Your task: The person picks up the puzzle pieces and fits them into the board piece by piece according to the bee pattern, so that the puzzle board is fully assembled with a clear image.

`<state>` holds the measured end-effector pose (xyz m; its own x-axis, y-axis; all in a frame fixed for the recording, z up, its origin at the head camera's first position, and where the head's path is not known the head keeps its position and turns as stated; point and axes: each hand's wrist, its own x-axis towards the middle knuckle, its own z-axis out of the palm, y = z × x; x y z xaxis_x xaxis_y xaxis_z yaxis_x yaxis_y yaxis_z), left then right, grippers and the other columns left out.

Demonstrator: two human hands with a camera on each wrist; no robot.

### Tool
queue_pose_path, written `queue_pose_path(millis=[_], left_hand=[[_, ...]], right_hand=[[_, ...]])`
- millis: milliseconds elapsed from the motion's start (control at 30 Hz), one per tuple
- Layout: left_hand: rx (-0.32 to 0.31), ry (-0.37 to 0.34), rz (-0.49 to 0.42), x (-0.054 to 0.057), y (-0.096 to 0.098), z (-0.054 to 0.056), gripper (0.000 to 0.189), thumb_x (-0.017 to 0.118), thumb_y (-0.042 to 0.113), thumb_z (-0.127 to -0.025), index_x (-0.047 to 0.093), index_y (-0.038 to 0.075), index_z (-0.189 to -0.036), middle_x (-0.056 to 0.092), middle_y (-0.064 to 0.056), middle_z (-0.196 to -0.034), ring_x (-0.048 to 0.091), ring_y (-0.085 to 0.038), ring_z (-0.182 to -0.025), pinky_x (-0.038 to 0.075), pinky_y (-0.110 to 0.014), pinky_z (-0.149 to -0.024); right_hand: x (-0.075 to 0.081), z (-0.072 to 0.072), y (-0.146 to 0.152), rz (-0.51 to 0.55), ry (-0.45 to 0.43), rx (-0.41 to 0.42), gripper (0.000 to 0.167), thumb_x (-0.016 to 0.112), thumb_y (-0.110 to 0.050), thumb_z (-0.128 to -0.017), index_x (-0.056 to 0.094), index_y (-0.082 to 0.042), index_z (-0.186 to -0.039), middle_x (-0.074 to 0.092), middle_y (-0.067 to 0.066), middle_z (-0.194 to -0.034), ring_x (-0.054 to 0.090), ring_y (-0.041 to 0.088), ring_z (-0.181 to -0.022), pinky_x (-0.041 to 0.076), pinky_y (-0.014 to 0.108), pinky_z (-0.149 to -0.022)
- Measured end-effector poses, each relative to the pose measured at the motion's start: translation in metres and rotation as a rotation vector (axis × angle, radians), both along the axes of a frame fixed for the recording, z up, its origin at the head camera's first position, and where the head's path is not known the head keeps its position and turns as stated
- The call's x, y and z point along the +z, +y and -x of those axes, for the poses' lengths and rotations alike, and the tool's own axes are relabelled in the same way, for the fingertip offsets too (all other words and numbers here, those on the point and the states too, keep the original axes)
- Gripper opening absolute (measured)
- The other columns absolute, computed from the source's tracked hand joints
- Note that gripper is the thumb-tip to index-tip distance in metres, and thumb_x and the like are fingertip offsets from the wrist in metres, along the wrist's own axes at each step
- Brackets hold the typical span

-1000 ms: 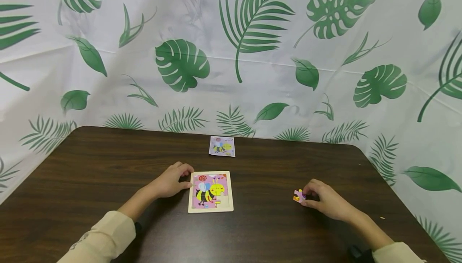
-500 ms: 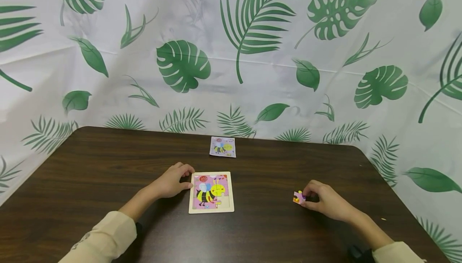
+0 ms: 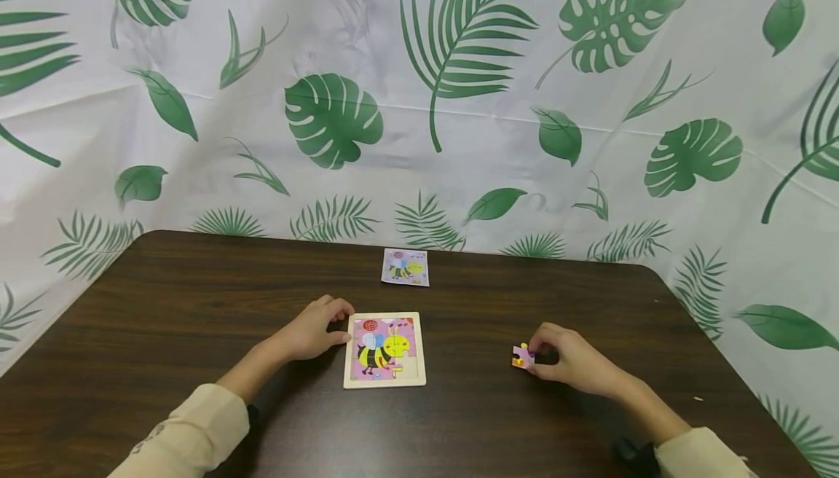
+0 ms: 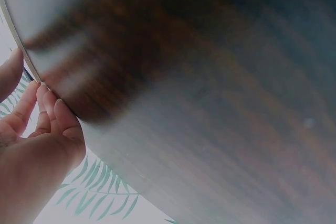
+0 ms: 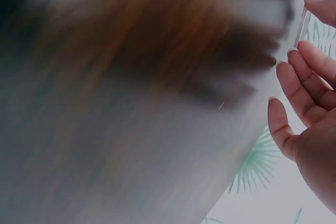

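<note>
A square wooden jigsaw board with a bee picture lies on the table, with a bare wooden gap at its lower right. My left hand rests at the board's left side, its thumb and fingertips touching the edge; the left wrist view shows these fingertips along the thin rim. To the right of the board, my right hand pinches a pink and yellow puzzle piece between thumb and fingers. Edge-on, the piece is a thin pale strip in the right wrist view, the other fingers spread below it.
A small printed bee picture card lies behind the board, near the far edge of the dark wooden table. A leaf-patterned white cloth hangs behind the table. A tiny pale scrap lies at the right.
My right hand has moved slightly left toward the board, carrying the puzzle piece. The left hand and the board keep their places; the view shifts slightly.
</note>
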<state>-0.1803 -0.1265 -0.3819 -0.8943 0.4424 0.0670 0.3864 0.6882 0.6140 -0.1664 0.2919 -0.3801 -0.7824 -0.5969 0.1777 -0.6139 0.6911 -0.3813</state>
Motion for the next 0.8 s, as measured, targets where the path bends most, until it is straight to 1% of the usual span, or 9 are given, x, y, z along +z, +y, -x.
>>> queue_pose_path(millis=[233,633,800], left_hand=[[0.009,-0.009,0.004,-0.001,0.000,0.001,0.028,0.066,0.008,-0.083,0.055,0.001,-0.108,0.049,-0.009,-0.094,0.047,-0.026,-0.091,0.040,-0.044,-0.081],[0.006,-0.021,0.006,-0.001,-0.001,0.001,0.028,0.065,0.008,-0.083,0.054,0.001,-0.108,0.048,-0.009,-0.095,0.046,-0.026,-0.091,0.040,-0.044,-0.081],[0.003,-0.019,0.006,-0.001,-0.001,0.002,0.028,0.065,0.008,-0.083,0.054,0.001,-0.108,0.049,-0.009,-0.095,0.047,-0.027,-0.091,0.040,-0.044,-0.081]], right_hand=[[0.001,0.003,-0.021,-0.008,-0.062,0.016,0.019,0.073,-0.015,-0.075,0.058,-0.011,-0.086,0.053,-0.006,-0.086,0.052,0.010,-0.079,0.047,0.029,-0.069],[0.005,0.009,-0.057,-0.017,-0.067,0.095,0.019,0.072,-0.015,-0.076,0.057,-0.011,-0.086,0.053,-0.006,-0.086,0.052,0.012,-0.080,0.046,0.029,-0.072],[0.008,0.012,-0.074,-0.022,-0.090,0.138,0.018,0.071,-0.014,-0.077,0.057,-0.009,-0.086,0.053,-0.005,-0.085,0.051,0.012,-0.079,0.046,0.028,-0.072]])
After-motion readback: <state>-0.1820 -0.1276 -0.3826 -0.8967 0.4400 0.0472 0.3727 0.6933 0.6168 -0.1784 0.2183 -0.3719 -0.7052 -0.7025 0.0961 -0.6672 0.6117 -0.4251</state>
